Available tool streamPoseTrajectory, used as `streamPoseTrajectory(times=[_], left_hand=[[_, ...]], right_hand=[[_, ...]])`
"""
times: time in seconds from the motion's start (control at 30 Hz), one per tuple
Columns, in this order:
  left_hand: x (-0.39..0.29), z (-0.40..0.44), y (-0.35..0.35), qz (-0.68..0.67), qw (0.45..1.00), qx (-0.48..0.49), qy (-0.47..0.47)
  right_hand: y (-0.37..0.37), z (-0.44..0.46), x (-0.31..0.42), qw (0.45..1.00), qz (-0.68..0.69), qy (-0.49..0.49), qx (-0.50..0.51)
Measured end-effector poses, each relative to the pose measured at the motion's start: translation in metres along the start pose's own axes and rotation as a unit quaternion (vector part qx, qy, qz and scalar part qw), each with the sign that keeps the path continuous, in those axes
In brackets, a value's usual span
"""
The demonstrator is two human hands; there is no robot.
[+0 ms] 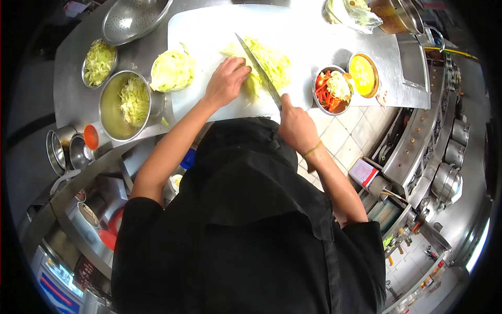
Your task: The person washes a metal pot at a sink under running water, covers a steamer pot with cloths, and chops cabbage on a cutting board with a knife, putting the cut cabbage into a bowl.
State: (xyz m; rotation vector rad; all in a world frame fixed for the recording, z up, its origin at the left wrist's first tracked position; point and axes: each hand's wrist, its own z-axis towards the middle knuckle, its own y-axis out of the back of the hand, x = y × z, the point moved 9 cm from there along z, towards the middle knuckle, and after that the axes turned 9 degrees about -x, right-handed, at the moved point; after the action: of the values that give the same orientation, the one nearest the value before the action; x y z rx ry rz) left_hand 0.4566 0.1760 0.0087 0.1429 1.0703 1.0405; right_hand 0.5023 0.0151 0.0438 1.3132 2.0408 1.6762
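My right hand [297, 124] is wrapped round the handle of a long knife [260, 69], whose blade points up and to the left across shredded cabbage [273, 62] on the white cutting board [201, 29]. Left of the blade, my left hand [227, 82] has its fingers curled together on a piece of cabbage [253, 86]; how much it grips is hidden. A cut cabbage half [173, 71] sits at the board's left edge.
Left are a large bowl [109, 107] of shreds, a smaller bowl [98, 63] and a colander [130, 21]. Right stand a bowl of red strips [332, 90], a bowl of yellow liquid [363, 76], a plastic bag [353, 14] and a pot [396, 15].
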Motion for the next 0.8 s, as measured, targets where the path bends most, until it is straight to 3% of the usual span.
streamPoseTrajectory(times=[0.13, 0.27, 0.33, 0.5, 0.67, 0.73, 0.8], left_hand=[[0.0, 0.0, 0.0, -0.02, 1.0, -0.004, -0.011], [-0.003, -0.005, 0.0, -0.029, 1.0, 0.0, -0.002], [-0.007, -0.002, 0.011, 0.008, 0.997, -0.069, -0.044], [-0.005, -0.004, 0.011, -0.02, 0.998, -0.057, -0.026], [-0.002, -0.004, 0.008, -0.025, 0.998, -0.05, -0.03], [-0.001, -0.005, 0.006, -0.048, 0.998, -0.035, -0.022], [-0.002, -0.003, 0.011, -0.04, 0.998, -0.038, -0.033]], right_hand=[[-0.051, 0.018, -0.011, 0.998, 0.012, 0.037, -0.055], [-0.036, 0.04, 0.009, 0.997, 0.038, 0.044, -0.055], [-0.008, 0.026, 0.013, 0.997, 0.022, 0.035, -0.058], [0.006, -0.006, -0.003, 0.999, -0.009, 0.0, -0.038], [-0.031, 0.005, -0.011, 1.0, -0.007, 0.008, -0.022], [-0.051, 0.027, -0.013, 0.997, 0.002, 0.023, -0.077], [-0.042, 0.044, -0.011, 0.997, -0.005, 0.03, -0.069]])
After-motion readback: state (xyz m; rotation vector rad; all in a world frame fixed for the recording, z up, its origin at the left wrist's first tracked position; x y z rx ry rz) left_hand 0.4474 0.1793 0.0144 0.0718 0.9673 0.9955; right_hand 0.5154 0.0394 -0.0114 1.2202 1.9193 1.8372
